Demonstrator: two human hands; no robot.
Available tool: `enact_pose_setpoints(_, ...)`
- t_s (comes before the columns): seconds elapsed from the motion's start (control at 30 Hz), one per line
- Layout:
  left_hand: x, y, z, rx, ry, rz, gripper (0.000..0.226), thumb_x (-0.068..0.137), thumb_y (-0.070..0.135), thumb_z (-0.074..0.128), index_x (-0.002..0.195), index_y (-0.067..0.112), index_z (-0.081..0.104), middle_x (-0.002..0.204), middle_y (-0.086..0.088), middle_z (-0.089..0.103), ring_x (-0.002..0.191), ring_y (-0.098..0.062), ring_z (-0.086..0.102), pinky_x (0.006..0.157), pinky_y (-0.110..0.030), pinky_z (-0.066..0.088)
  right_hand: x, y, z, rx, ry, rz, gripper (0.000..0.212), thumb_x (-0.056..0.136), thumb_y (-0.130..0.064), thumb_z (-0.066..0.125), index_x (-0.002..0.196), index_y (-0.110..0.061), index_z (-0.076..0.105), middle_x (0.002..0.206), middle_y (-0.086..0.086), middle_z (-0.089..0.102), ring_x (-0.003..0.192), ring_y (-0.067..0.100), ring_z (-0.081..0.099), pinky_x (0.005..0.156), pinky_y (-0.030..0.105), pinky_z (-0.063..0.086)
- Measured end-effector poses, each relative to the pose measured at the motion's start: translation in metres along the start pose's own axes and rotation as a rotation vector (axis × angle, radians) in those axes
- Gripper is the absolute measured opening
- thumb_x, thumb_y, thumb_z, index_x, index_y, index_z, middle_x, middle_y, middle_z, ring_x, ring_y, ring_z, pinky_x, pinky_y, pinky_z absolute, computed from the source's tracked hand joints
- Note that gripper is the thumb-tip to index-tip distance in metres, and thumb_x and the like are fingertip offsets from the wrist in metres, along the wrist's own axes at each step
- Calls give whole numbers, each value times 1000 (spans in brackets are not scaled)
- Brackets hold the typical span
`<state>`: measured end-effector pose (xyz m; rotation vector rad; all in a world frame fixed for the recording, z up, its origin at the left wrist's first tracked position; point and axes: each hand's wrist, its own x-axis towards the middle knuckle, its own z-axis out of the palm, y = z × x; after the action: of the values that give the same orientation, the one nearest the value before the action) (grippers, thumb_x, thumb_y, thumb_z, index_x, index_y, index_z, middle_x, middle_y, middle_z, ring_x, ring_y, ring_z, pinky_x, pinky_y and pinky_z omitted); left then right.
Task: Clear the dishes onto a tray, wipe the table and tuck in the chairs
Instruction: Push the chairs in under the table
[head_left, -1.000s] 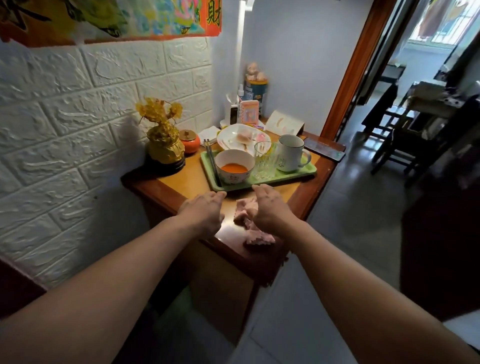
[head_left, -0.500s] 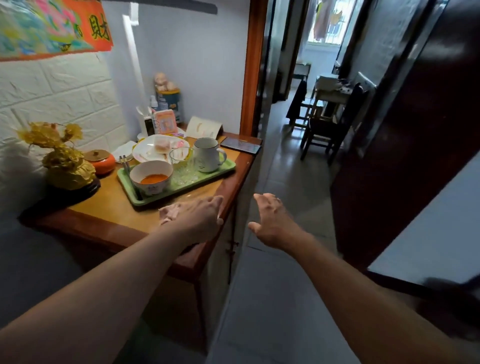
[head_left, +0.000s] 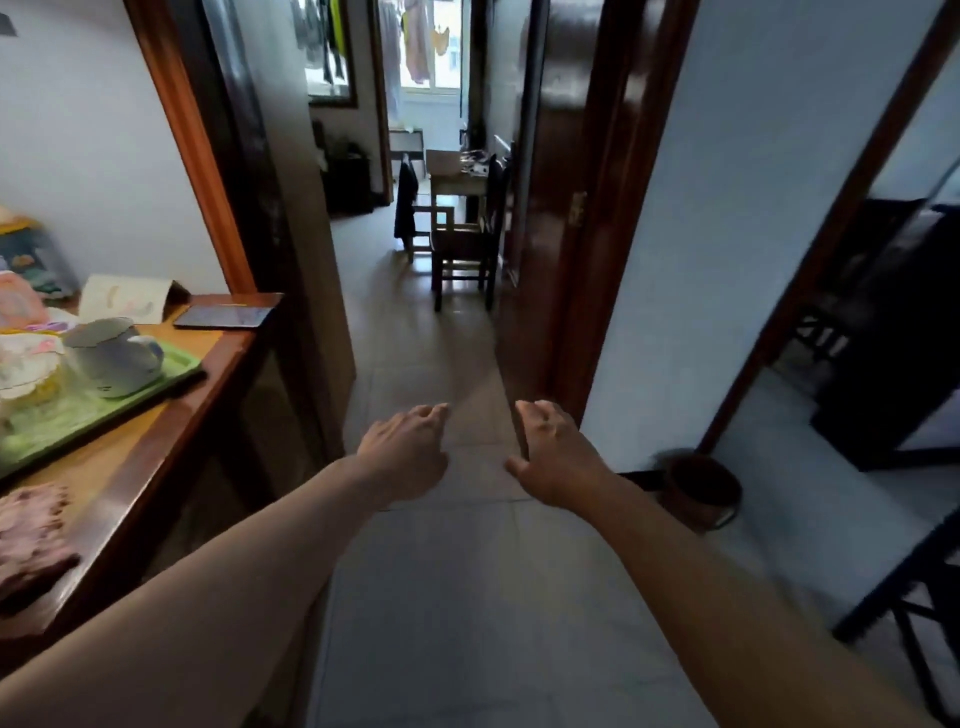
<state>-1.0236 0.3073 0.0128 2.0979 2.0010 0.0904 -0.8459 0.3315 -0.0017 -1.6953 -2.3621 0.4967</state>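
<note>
At the left, a green tray rests on a wooden side table, carrying a white mug and blurred dishes at the frame's edge. A pinkish cloth lies on the table's near end. My left hand and my right hand hang over the tiled floor, away from the table, fingers loosely apart and holding nothing. Far down the hallway a wooden dining table stands with a chair pulled out in front of it and another chair draped with dark cloth.
A dark phone and a folded card lie at the side table's far end. A dark door stands open on the right of the hallway. A brown bin sits by the right wall. A dark chair frame is at lower right.
The view has swung right from the side table toward the hallway. Both hands left the cloth on the table and now hang empty over the floor.
</note>
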Motion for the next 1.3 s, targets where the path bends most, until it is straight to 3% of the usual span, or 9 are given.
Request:
enact_pose_setpoints(0.3, 52, 154, 30, 22, -76, 281, 66, 91, 30, 49, 148, 21, 17, 151, -4, 31, 136, -26, 34, 109, -44, 31, -57, 143, -50, 43, 77, 278, 74, 89, -34, 56, 149, -12, 17, 153, 12, 21, 140, 27, 22, 113, 40, 26)
enact_pose_setpoints(0.43, 81, 215, 44, 38, -119, 402, 65, 93, 30, 48, 148, 19, 16, 151, -4, 30, 136, -26, 35, 108, -43, 32, -74, 199, -65, 72, 122, 411, 68, 89, -33, 58, 145, -15, 26, 151, 9, 25, 137, 25, 28, 112, 39, 30)
enact_pose_setpoints(0.67, 153, 318, 70, 40, -176, 625, 60, 93, 30, 48, 146, 22, 21, 149, -3, 34, 133, -24, 38, 106, -40, 36, -89, 289, -98, 89, 184, 641, 74, 90, -40, 53, 148, -10, 19, 150, 13, 23, 135, 29, 27, 110, 37, 26)
enact_pose_setpoints(0.8, 196, 385, 81, 63, -217, 738, 56, 92, 32, 48, 142, 19, 26, 143, -5, 40, 129, -26, 42, 103, -40, 37, -91, 343, -124, 23, 253, 762, 70, 94, -35, 51, 149, -10, 15, 153, 14, 19, 138, 30, 22, 112, 38, 24)
enact_pose_setpoints(0.93, 229, 451, 95, 61, -264, 903, 63, 95, 28, 46, 148, 17, 15, 148, -9, 33, 133, -25, 36, 106, -36, 32, -102, 386, -147, 31, 319, 912, 74, 91, -34, 56, 149, -12, 15, 154, 12, 18, 141, 29, 18, 114, 40, 24)
enact_pose_setpoints(1.03, 241, 496, 108, 74, -314, 976, 66, 96, 28, 45, 150, 17, 8, 154, -9, 24, 137, -26, 29, 111, -39, 27, -116, 415, -157, 24, 350, 1010, 72, 89, -35, 59, 146, -11, 21, 149, 14, 26, 137, 31, 25, 110, 42, 29)
enact_pose_setpoints(1.3, 270, 638, 155, 108, -305, 1136, 68, 93, 32, 49, 149, 24, 11, 153, -4, 26, 135, -25, 34, 106, -39, 33, -153, 530, -186, 65, 430, 1170, 73, 87, -33, 62, 145, -14, 23, 148, 11, 27, 137, 30, 25, 112, 42, 27)
